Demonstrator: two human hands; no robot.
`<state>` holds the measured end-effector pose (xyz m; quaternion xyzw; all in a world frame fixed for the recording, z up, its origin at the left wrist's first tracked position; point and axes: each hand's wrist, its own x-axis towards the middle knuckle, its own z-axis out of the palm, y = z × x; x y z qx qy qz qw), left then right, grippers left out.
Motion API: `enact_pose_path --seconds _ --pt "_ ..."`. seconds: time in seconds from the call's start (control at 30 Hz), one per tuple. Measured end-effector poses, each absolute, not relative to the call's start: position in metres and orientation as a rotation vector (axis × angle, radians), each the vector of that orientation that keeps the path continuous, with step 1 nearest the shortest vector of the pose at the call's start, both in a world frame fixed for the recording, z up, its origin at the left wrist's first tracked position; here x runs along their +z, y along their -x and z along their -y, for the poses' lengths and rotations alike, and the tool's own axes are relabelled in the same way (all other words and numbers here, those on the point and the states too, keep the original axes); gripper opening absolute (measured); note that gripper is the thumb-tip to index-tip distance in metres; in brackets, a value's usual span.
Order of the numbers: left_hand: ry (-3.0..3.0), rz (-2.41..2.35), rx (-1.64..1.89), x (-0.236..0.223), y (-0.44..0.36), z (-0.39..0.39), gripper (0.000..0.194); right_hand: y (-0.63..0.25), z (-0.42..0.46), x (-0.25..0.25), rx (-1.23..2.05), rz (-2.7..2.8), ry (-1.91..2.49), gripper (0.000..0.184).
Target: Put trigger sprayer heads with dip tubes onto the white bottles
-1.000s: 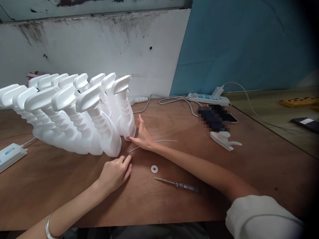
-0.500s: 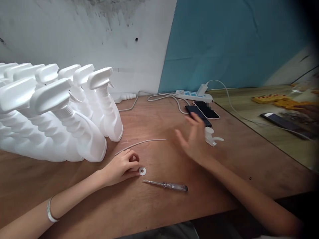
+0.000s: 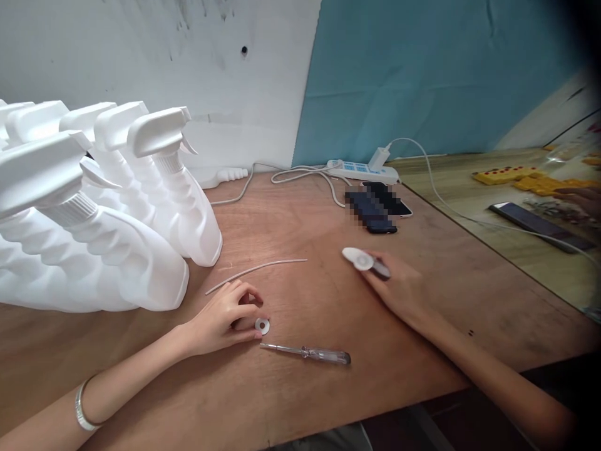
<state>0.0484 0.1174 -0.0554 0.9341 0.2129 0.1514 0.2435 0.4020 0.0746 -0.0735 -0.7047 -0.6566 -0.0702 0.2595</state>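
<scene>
My left hand [image 3: 224,317] rests on the brown table [image 3: 291,213] with its fingertips pinching a small white washer [image 3: 261,325]. My right hand [image 3: 399,288] is closed on a white spray trigger head [image 3: 359,259], lifted just off the table. A thin white dip tube [image 3: 256,270] lies between my hands and the bottles. A clear-handled screwdriver [image 3: 307,353] lies just in front of the washer. Several white spray bottles [image 3: 107,213] stand in rows at the left, leaning to the right.
Two phones [image 3: 378,207] lie behind my right hand, beside a white power strip [image 3: 361,170] with cables. A second table [image 3: 507,207] at the right holds yellow parts [image 3: 521,178], a dark phone [image 3: 535,225] and another person's hand [image 3: 582,199].
My right hand left the bottle's base, swung right and picked up the trigger head. My left hand slid to the washer and pinched it. The view shifted right.
</scene>
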Motion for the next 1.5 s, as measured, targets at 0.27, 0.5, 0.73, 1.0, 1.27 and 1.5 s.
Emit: enact_pose_path --seconds 0.27,0.5,0.73,1.0,1.27,1.5 --pt "-2.508 -0.646 0.874 -0.060 -0.040 -0.116 0.020 -0.297 -0.092 -0.069 0.155 2.116 1.217 0.015" --pt "-2.460 -0.819 1.111 -0.059 -0.037 -0.118 0.023 -0.245 -0.110 -0.070 0.267 2.215 0.951 0.018" --pt "-2.365 -0.830 0.957 -0.059 -0.040 -0.124 0.027 -0.247 -0.108 -0.074 0.272 2.216 0.985 0.016" --pt "-2.444 -0.743 0.950 -0.059 -0.042 -0.125 0.033 -0.247 -0.108 -0.073 0.253 2.238 0.958 0.017" --pt "-2.277 -0.755 1.026 -0.062 -0.045 -0.118 0.026 -0.246 -0.108 -0.072 0.320 2.239 0.858 0.017" --pt "-2.208 -0.789 1.030 -0.066 -0.042 -0.116 0.023 -0.247 -0.108 -0.074 0.343 2.228 0.848 0.019"
